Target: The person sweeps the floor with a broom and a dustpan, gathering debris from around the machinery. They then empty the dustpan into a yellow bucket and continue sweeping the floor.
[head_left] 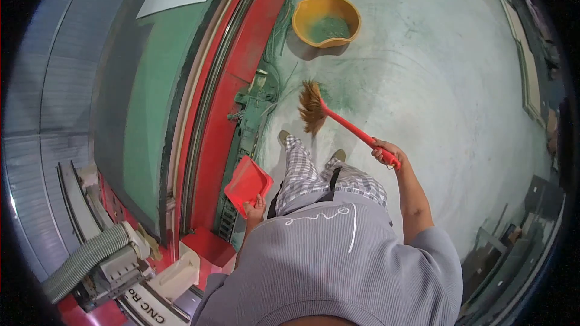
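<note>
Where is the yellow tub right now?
Head view, top centre: the yellow tub sits on the floor, right of the red machine base and beyond the broom.

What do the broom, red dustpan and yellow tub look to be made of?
Broom bristles: probably plant fibre; brown, matte, splayed unevenly.
Broom handle: likely plastic, with an even red, smooth surface.
Dustpan: probably moulded plastic, uniformly red and thin-edged.
Tub: seemingly flexible plastic; smooth, its rim bent out of round. Greenish residue hides its bottom.

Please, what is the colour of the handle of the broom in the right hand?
The broom handle is red; the head view, the only one, shows it.
</note>
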`<state>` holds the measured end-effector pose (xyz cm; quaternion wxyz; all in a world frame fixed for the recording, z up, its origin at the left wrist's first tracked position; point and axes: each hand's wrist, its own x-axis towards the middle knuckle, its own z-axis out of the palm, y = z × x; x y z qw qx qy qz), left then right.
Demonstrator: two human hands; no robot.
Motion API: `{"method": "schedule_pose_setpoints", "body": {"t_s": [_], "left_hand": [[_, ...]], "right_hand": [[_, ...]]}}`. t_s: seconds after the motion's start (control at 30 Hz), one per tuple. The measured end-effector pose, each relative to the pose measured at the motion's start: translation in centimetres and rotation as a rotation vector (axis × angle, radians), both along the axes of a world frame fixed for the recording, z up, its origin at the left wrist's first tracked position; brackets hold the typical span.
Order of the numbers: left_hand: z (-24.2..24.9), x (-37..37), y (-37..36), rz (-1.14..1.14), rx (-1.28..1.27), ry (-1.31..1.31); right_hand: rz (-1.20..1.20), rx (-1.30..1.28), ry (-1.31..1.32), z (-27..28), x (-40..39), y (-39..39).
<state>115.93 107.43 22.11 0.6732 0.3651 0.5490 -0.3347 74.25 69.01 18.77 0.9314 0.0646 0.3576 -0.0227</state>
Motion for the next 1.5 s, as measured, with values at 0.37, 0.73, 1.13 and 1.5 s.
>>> {"method": "schedule_pose_setpoints", "body": {"t_s": [0.37,0.73,1.13,1.5], "left_hand": [[-0.6,3.2,-6.3,-0.094,0.047,-0.104],[0.7,5.0,-11.9,-0.308,-0.045,-0.216],[1.6,3.9,-6.0,-0.033,0.087,-0.064],[-1.4,3.4,1.1,0.184,-0.247,-0.094]], "right_hand": [[-0.029,-0.229,0.178,13.2,-6.3,6.0],[-0.067,-0.663,0.819,10.9,-11.2,6.7],[-0.431,-0.465,0.89,-10.9,-15.3,-2.4],[0.587,-1.114,1.202,-15.1,1.3,-12.3]]}}
